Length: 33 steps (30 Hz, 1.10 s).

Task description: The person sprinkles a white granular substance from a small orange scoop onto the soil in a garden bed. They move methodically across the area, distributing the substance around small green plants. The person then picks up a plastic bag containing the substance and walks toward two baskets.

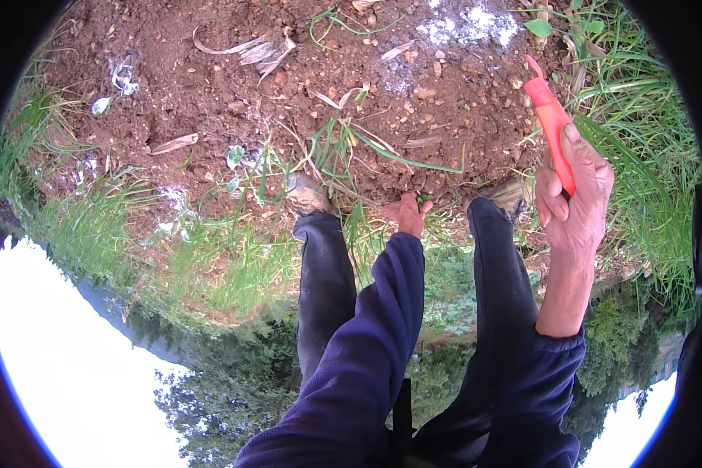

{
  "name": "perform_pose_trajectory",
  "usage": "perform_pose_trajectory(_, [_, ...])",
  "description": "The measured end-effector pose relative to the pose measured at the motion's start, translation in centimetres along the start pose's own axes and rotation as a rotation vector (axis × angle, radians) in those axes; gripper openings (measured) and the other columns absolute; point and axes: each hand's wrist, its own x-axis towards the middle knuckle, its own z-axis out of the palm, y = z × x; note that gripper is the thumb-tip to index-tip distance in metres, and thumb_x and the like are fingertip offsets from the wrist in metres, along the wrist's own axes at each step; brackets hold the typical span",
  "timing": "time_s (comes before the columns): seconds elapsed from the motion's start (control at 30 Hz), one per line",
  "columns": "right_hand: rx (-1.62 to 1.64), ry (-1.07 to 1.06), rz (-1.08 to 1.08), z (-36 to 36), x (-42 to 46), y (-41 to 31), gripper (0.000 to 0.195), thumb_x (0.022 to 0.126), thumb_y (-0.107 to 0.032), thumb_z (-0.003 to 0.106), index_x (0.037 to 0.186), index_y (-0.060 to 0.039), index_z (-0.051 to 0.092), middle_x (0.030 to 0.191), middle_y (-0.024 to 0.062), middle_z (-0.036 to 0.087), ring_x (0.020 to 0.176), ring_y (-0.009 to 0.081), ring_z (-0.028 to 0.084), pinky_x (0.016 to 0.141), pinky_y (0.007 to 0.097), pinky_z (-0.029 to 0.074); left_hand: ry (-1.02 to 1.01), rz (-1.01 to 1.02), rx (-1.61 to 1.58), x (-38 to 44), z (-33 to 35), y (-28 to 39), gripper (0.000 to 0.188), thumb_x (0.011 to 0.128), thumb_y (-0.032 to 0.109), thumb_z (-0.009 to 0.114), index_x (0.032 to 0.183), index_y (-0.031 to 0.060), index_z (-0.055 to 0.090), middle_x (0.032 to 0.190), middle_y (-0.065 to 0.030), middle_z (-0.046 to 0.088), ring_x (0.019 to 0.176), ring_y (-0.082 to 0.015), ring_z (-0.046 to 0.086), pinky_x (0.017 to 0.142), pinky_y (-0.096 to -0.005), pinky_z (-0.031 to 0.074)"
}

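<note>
Between my two feet, my left hand reaches down to the edge of the bare soil. Its fingers point at the ground among grass blades, and a small green leaf shows beside the thumb. Whether the fingers grip anything is not clear. Off to the right and raised above the ground, my right hand is wrapped around an orange-red plastic tool. This tool has a collar and a thin curved tip that points up and away from me; a dark part shows at its lower end, inside the palm.
Reddish-brown soil with stones and dry leaves spreads ahead. White powder lies in patches, some around small seedlings. Tall grass borders the right side. My left shoe and right shoe stand at the soil's edge.
</note>
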Motion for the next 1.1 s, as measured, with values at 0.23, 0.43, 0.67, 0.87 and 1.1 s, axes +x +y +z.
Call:
perform_pose_trajectory(0.23, [0.034,0.014,0.047,0.1,0.0,0.3,0.03,0.095,-0.025,0.058,0.1,0.0048,0.059,0.043,-0.0006,0.041,0.028,0.0047,0.03,0.025,0.0187,0.027,0.019,-0.588,-0.059,4.2,-0.1,1.4,0.014,0.086,0.021,0.054,0.09,0.0146,0.042,0.059,-0.0081,0.051,0.037,-0.0145,0.039,0.032,-0.0269,0.029])
perform_pose_trajectory(0.43, [-0.005,-0.045,0.018,0.3,0.2,0.2,0.037,0.09,-0.028,0.063,0.097,0.0085,0.064,0.046,0.0024,0.048,0.029,0.0055,0.035,0.027,0.0211,0.03,0.175,-0.374,-0.094,4.1,0.1,0.7,0.014,0.084,0.013,0.056,0.083,0.0093,0.043,0.055,-0.0061,0.045,0.035,-0.0123,0.035,0.032,-0.0285,0.022])
perform_pose_trajectory(0.67, [0.001,-0.044,0.032,0.9,-0.5,0.0,0.029,0.094,-0.025,0.059,0.086,0.0029,0.06,0.048,0.0009,0.046,0.03,0.0048,0.033,0.027,0.0201,0.028,-0.082,0.193,0.013,1.0,-1.9,0.1,0.02,0.079,0.004,0.062,0.072,0.0119,0.044,0.054,-0.0056,0.047,0.036,-0.0144,0.042,0.029,-0.03,0.03])
perform_pose_trajectory(0.87, [-0.028,-0.027,0.069,1.1,-0.7,0.3,0.028,0.092,-0.025,0.062,0.087,0.0028,0.061,0.05,0.0023,0.05,0.031,0.005,0.035,0.028,0.02,0.03,-0.484,-0.035,1.254,-9.8,1.2,7.4,0.033,0.086,0.035,0.048,0.066,0.0101,0.052,0.056,-0.0093,0.052,0.042,-0.0289,0.05,0.046,-0.0434,0.042])
perform_pose_trajectory(1.1, [-0.271,-0.403,0.191,8.0,-4.5,2.7,0.032,0.086,-0.029,0.07,0.09,0.0019,0.065,0.054,0.0017,0.055,0.035,0.0053,0.044,0.029,0.0201,0.032,-0.704,0.921,1.703,-16.9,-3.0,14.4,0.012,0.075,0.016,0.056,0.07,0.0056,0.06,0.07,-0.0138,0.062,0.072,-0.0332,0.063,0.059,-0.0472,0.047])
